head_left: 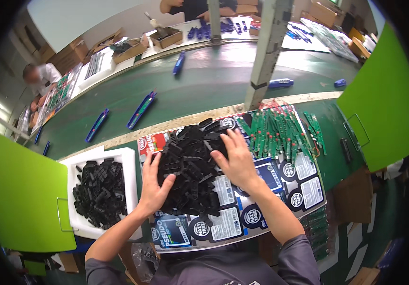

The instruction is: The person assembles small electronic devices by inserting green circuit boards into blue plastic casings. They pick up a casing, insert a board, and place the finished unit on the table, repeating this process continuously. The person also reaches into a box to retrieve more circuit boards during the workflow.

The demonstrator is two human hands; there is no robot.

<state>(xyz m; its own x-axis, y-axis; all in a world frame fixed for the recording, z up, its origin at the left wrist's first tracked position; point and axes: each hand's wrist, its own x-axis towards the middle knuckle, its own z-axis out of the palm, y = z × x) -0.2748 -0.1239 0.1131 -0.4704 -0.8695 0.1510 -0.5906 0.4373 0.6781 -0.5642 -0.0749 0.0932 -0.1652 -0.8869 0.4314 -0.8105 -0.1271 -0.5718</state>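
Note:
A heap of small black plastic parts [192, 164] lies on a printed sheet [256, 228] in front of me. My left hand [154, 185] rests against the heap's left side, its thumb and fingers apart. On the upper right side, my right hand [236, 159] lies with fingers spread, the fingertips at the black parts. Neither hand grips a part that I can see. To the left stands a white foam tray [130, 185] holding more black parts [101, 192]. Slim green circuit boards [278, 133] with thin red wires are piled right of my right hand.
Beyond the sheet runs a green belt [204, 78] carrying blue casings [141, 110]. A pale metal post [267, 52] rises at its near edge. Bright green panels [21, 190] flank me on both sides. Other people [43, 80] work across the belt, near cardboard boxes [130, 50].

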